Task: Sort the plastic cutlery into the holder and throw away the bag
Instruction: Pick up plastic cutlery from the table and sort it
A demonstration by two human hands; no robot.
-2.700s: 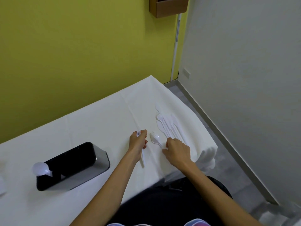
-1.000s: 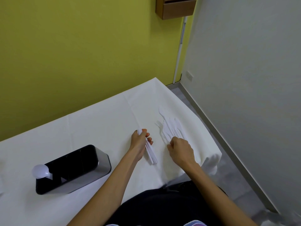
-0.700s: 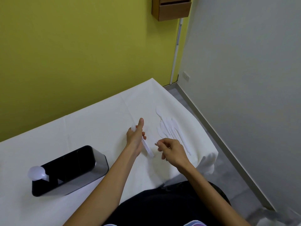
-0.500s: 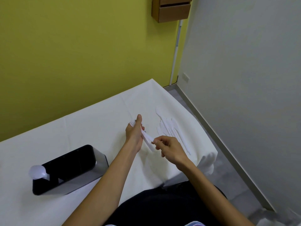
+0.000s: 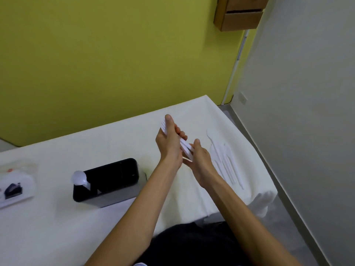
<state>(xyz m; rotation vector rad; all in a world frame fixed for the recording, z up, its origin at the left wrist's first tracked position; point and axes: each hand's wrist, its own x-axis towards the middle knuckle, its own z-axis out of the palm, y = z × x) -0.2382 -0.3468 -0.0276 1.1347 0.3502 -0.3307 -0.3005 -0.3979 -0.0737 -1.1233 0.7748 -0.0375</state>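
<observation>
1. White plastic forks (image 5: 185, 145) sit as a small sheaf in the left hand (image 5: 169, 144), raised above the table (image 5: 96, 143). The tines are uppermost by the thumb, and the handles slant down toward the right hand (image 5: 201, 162).
2. The left fingers curl round the sheaf's middle, with the thumb laid along it. The right hand pinches the handle ends between thumb and fingers, seemingly to square them up.
3. Handling, as I judge it: the forks are very light, thin, stiff but springy, and smooth. They will slide on one another and fan out if the grip slackens. Tines should snap sooner than handles (so squeeze the shanks, not the heads). The best hold is round the handles near the middle, with the ends kept level for dropping into a slot.
4. More cutlery (image 5: 225, 160) lies loose on the cloth just right of the hands. It is white on white, so the kinds are hard to tell apart.
5. The black holder (image 5: 115, 181) stands to the left, well apart from the hands. One spoon (image 5: 78, 178) stands in its leftmost compartment, bowl up.
6. No writing is legible and no brand shows on the holder. A packet (image 5: 15, 187) at the left edge carries dark print too blurred to read, and I cannot tell whether it is the bag.
</observation>
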